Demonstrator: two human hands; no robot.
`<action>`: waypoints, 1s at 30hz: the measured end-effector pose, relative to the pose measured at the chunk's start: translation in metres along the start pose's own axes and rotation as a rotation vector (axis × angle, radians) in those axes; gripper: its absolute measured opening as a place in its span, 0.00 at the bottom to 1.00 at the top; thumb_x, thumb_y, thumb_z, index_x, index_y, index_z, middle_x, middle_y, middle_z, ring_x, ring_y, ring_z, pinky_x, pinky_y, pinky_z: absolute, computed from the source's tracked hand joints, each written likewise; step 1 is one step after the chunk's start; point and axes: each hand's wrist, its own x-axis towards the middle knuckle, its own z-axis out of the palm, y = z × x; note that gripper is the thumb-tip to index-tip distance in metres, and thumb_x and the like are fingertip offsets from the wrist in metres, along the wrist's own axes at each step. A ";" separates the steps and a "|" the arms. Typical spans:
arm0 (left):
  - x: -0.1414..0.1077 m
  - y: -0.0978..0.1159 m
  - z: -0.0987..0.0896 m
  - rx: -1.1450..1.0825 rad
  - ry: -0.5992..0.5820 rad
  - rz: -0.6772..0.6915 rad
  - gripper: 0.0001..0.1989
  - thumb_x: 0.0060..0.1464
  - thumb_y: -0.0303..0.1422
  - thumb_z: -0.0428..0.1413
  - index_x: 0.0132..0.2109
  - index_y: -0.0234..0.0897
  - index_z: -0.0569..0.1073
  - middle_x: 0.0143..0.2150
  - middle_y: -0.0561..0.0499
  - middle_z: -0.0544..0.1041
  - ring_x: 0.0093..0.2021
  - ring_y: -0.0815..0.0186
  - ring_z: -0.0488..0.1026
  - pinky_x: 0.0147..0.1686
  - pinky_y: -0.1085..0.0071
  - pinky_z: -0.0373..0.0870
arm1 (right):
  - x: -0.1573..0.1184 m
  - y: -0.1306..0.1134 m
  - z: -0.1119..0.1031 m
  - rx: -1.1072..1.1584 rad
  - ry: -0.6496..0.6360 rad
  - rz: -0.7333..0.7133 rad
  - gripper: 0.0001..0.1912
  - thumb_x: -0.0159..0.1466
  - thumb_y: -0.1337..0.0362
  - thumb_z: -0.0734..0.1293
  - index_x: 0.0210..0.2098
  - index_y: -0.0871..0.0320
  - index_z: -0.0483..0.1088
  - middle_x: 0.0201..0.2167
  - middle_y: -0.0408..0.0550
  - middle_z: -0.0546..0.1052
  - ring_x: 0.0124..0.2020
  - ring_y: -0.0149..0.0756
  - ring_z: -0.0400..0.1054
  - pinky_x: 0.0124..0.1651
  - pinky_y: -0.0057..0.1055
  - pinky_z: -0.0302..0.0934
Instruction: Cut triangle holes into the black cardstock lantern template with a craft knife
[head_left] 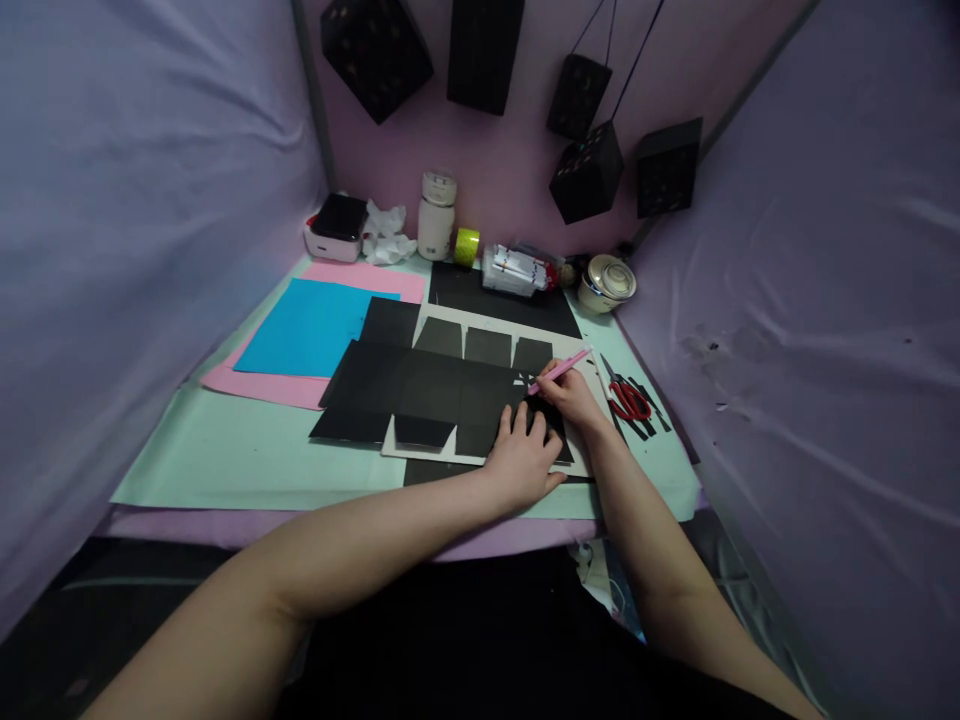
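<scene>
A sheet of black card [435, 395], cut to a box outline with flaps, lies flat on a pale board [487, 318]. Small cut-out openings showing white are visible near its right end. My left hand [521, 462] presses on the card's lower right part, fingers spread and flat. Just above it, my right hand [571, 393] is closed round a slim pink craft knife [561, 368], its tip down at the openings. The blade itself is too small to make out.
Red-handled scissors [630, 400] and black strips lie to the right. Blue sheets [307, 330] and pink sheets [262, 390] are at left. Along the back stand a white bottle [436, 220], yellow tape [466, 247] and a lidded pot [606, 285]. Black boxes [589, 172] hang above.
</scene>
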 end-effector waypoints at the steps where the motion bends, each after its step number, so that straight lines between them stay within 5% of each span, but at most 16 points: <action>1: 0.000 0.000 0.000 -0.003 0.001 0.000 0.31 0.58 0.51 0.53 0.59 0.33 0.68 0.64 0.31 0.63 0.66 0.35 0.54 0.62 0.39 0.48 | 0.000 0.001 0.000 -0.006 -0.005 -0.004 0.11 0.58 0.56 0.67 0.30 0.56 0.64 0.23 0.42 0.73 0.22 0.30 0.61 0.26 0.28 0.55; 30: 0.001 0.000 0.004 0.000 0.003 0.003 0.30 0.59 0.51 0.52 0.59 0.33 0.68 0.63 0.33 0.63 0.66 0.36 0.54 0.62 0.39 0.47 | 0.004 0.008 -0.002 -0.084 0.043 -0.045 0.11 0.59 0.55 0.66 0.29 0.56 0.66 0.25 0.44 0.74 0.25 0.32 0.64 0.29 0.28 0.57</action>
